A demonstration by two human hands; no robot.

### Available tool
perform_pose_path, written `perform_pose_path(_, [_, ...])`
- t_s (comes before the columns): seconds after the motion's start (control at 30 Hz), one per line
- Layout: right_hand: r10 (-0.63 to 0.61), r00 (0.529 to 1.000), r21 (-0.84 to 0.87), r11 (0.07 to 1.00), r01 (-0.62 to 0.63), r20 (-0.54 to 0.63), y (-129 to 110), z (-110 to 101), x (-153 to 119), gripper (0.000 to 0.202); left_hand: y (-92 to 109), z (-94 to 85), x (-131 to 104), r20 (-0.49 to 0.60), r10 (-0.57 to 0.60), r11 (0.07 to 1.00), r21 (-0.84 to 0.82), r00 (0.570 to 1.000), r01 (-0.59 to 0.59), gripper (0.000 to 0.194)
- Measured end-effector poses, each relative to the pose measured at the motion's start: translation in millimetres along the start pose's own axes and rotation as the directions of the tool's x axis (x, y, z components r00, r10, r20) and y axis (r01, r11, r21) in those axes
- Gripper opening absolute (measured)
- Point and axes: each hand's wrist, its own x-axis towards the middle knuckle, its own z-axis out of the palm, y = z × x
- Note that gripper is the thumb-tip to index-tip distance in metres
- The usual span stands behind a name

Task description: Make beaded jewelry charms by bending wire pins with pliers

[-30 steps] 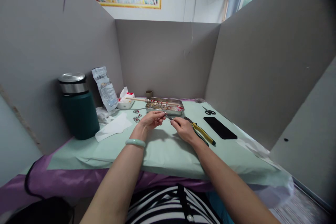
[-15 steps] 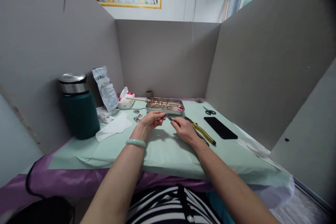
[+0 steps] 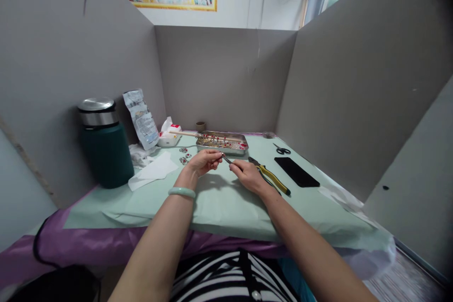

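My left hand (image 3: 205,161), with a pale green bangle at the wrist, pinches a tiny piece between thumb and fingertips; it is too small to make out. In my right hand (image 3: 247,174) is a slim metal tool (image 3: 227,158), its narrow tip meeting that piece. Fingers hide most of the tool, so I cannot tell whether it is tweezers or fine pliers. Just behind both hands lies a metal tray (image 3: 239,152) of red and gold beads and small parts. Several round red-centred ornaments (image 3: 183,160) rest left of my left hand.
Yellow-handled pliers (image 3: 276,182) lie beside my right wrist, with a black phone-like slab (image 3: 296,171) and scissors (image 3: 282,150) farther right. At left stand a green flask (image 3: 106,153), a foil pouch (image 3: 142,120), a tissue pack (image 3: 169,138) and white paper (image 3: 154,172). Grey partitions (image 3: 226,75) enclose the table.
Both hands stay almost in place, still meeting at the tiny piece. The whole view has shifted very slightly.
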Motion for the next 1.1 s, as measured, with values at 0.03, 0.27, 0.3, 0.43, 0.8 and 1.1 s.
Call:
perform_pose_path(0.03, [-0.002,1.000,-0.018,1.000,0.001,-0.008,0.1,0.4,-0.1,0.031,-0.2,-0.1,0.2,-0.005,-0.003,1.000,0.005,1.000,0.003,0.017])
perform_pose_path(0.27, [0.046,0.998,0.066,0.997,-0.049,0.042,0.8,1.4,-0.9,0.032,1.0,-1.1,-1.5,-0.013,-0.020,0.999,0.035,1.000,0.021,0.015])
perform_pose_path(0.3, [0.053,0.997,0.102,0.993,-0.058,0.057,0.4,0.5,-0.9,0.032,1.5,-1.5,-2.1,-0.004,-0.028,0.999,0.037,1.000,0.028,0.015])
perform_pose_path(0.43, [0.082,0.981,0.266,0.956,-0.127,0.173,-2.1,-4.9,-0.6,0.031,3.4,-2.6,-4.4,0.063,-0.040,0.999,0.028,0.997,0.038,0.017])
perform_pose_path(0.8, [0.149,0.806,0.594,0.602,-0.534,0.573,-8.4,-16.1,-3.9,0.033,1.7,-5.5,-4.2,0.186,-0.077,0.997,0.030,0.979,0.073,0.023])
perform_pose_path(1.1, [0.024,0.598,0.566,0.297,-0.769,0.801,-5.0,-23.5,-2.0,0.035,-4.2,-6.6,-2.0,0.240,-0.027,1.000,-0.008,0.970,0.029,0.026])
